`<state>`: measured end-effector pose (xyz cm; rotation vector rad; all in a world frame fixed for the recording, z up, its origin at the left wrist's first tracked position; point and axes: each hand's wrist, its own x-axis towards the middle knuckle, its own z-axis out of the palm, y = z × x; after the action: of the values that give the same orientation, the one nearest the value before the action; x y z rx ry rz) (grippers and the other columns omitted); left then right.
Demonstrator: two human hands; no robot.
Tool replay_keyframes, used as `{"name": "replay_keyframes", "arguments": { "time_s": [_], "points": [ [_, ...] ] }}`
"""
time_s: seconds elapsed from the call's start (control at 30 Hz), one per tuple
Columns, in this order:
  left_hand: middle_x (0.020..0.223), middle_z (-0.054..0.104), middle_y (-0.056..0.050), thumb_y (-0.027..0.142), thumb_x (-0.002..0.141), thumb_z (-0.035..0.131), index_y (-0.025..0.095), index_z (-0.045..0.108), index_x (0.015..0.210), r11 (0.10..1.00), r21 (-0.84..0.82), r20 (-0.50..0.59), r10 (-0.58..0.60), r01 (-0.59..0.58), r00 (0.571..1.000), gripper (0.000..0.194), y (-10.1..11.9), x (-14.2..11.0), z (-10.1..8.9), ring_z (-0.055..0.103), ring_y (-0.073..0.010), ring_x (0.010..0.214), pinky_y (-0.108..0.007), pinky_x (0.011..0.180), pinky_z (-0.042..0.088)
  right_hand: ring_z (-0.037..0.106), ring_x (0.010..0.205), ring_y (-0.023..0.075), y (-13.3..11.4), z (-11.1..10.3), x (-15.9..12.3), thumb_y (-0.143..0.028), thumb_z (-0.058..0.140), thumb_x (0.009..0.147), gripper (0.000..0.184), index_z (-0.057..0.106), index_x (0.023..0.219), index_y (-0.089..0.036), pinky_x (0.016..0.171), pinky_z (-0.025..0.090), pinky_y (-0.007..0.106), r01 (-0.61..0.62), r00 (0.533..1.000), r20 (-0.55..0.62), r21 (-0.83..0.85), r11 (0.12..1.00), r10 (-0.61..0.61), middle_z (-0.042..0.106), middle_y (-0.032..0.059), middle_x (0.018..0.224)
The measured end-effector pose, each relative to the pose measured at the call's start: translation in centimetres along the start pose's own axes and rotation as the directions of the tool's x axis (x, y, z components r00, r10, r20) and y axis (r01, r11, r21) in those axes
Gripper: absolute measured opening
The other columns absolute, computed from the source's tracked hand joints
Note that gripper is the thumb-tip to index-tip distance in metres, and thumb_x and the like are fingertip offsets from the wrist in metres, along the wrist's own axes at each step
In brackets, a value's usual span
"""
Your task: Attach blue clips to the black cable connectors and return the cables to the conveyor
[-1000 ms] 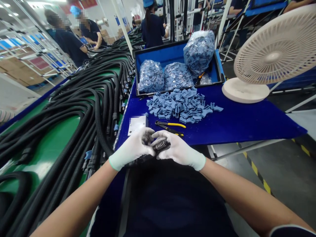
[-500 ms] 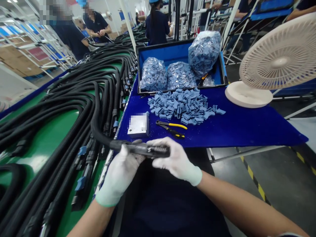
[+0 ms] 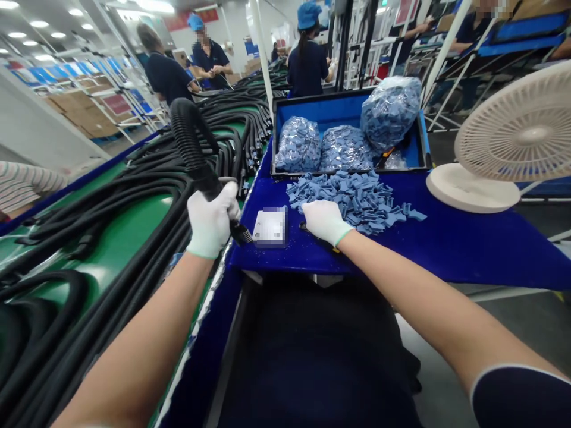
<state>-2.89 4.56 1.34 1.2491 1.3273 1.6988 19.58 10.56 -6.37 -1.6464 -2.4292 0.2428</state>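
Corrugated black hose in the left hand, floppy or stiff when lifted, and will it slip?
The corrugated black hose is probably springy, not floppy: above the left hand it arcs over unsupported. The hoses on the green belt lie in wide loops, so tight bends seem resisted. Its ribs should grip the glove, so slipping seems unlikely.

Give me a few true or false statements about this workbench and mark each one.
The left hand grips a black corrugated hose: true.
The right hand is bare: false, it wears a white glove.
The pliers lie partly under the right hand: true.
The loose blue clips sit inside the case: false, they are heaped on the table in front of it.
The fan stands right of the case: true.
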Motion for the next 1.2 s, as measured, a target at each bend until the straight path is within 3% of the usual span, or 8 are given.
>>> {"name": "replay_keyframes", "arguments": {
  "time_s": [0.2,0.3,0.4,0.5,0.6,0.8,1.03,1.2],
  "points": [
    [0.050,0.044,0.008,0.028,0.081,0.073,0.017,0.066,0.091,0.994,-0.012,0.037,0.109,-0.108,0.993,0.016,-2.4,1.9,1.3,0.039,-0.0082,0.040,-0.022,0.043,0.036,0.069,0.111,0.0245,1.0,-0.4,-1.1,-0.008,0.054,0.087,0.038,0.078,0.114,-0.019,0.099,0.051,0.032,0.112,0.991,-0.098,0.194,0.975,-0.094,0.074,0.0113,0.122],
    [0.050,0.046,0.007,0.028,0.083,0.071,0.017,0.067,0.092,0.993,0.056,0.075,0.103,-0.107,0.992,0.015,-3.2,1.6,1.4,0.043,-0.0092,0.041,-0.023,0.045,0.039,0.071,0.104,0.0202,0.7,-0.6,-1.7,-0.004,0.055,0.082,0.036,0.081,0.104,-0.017,0.094,0.053,0.027,0.177,0.982,-0.147,0.510,0.841,-0.118,0.076,0.0072,0.116],
    [0.054,0.051,0.005,0.029,0.083,0.072,0.017,0.068,0.090,0.978,0.172,0.029,0.114,-0.117,0.993,0.014,-3.6,1.4,1.6,0.047,-0.0098,0.045,-0.023,0.046,0.039,0.072,0.096,0.0208,-0.6,-0.7,-1.9,-0.016,0.064,0.088,0.024,0.081,0.105,-0.016,0.091,0.053,0.031,0.219,0.976,-0.157,0.648,0.729,-0.154,0.079,0.0062,0.106],
    [0.055,0.052,0.005,0.029,0.084,0.071,0.016,0.068,0.091,0.973,0.195,0.022,0.118,-0.120,0.993,0.015,-3.8,1.5,1.5,0.048,-0.0106,0.045,-0.023,0.046,0.038,0.071,0.089,0.0200,-2.5,-0.7,-1.6,-0.026,0.067,0.092,0.020,0.080,0.102,-0.015,0.086,0.052,0.031,0.271,0.963,-0.178,0.657,0.703,-0.204,0.079,0.0061,0.097],
    [0.054,0.053,0.005,0.029,0.084,0.070,0.015,0.068,0.097,0.982,0.166,0.106,0.076,-0.093,0.991,0.018,-3.9,1.9,0.9,0.049,-0.0122,0.046,-0.025,0.048,0.040,0.069,0.088,0.0187,-4.5,-0.8,-0.5,-0.018,0.066,0.088,0.021,0.078,0.106,-0.015,0.084,0.050,0.029,0.337,0.941,-0.212,0.645,0.686,-0.263,0.078,0.0053,0.097],
    [0.080,0.070,-0.003,0.032,0.082,0.073,0.014,0.072,0.104,0.959,0.251,0.147,0.099,-0.134,0.984,0.028,-4.1,2.5,-0.3,0.066,-0.0172,0.075,-0.029,0.075,0.053,0.054,0.069,0.0155,-7.3,-0.7,2.1,-0.024,0.065,0.089,0.011,0.066,0.082,-0.016,0.069,0.041,0.029,0.388,0.919,-0.201,0.608,0.693,-0.339,0.067,0.0011,0.077],
    [0.078,0.067,-0.001,0.032,0.082,0.076,0.015,0.071,0.106,0.990,0.139,0.163,0.011,-0.034,0.987,0.030,-4.5,2.5,-0.5,0.064,-0.0162,0.071,-0.028,0.069,0.052,0.039,0.061,0.0115,-7.2,0.7,4.1,-0.041,0.069,0.084,0.034,0.058,0.063,-0.016,0.059,0.030,0.028,0.354,0.911,-0.113,0.710,0.609,-0.398,0.046,-0.0050,0.060],
    [0.080,0.069,-0.003,0.037,0.082,0.078,0.015,0.068,0.109,0.997,0.077,0.212,-0.014,-0.002,0.977,0.036,-3.9,2.2,-0.1,0.067,-0.0175,0.073,-0.029,0.069,0.054,0.048,0.061,0.0122,-6.7,1.5,4.1,-0.050,0.071,0.083,0.038,0.073,0.071,-0.014,0.060,0.036,0.027,0.289,0.927,-0.064,0.754,0.590,-0.371,0.061,-0.0023,0.064]
  ]
}}
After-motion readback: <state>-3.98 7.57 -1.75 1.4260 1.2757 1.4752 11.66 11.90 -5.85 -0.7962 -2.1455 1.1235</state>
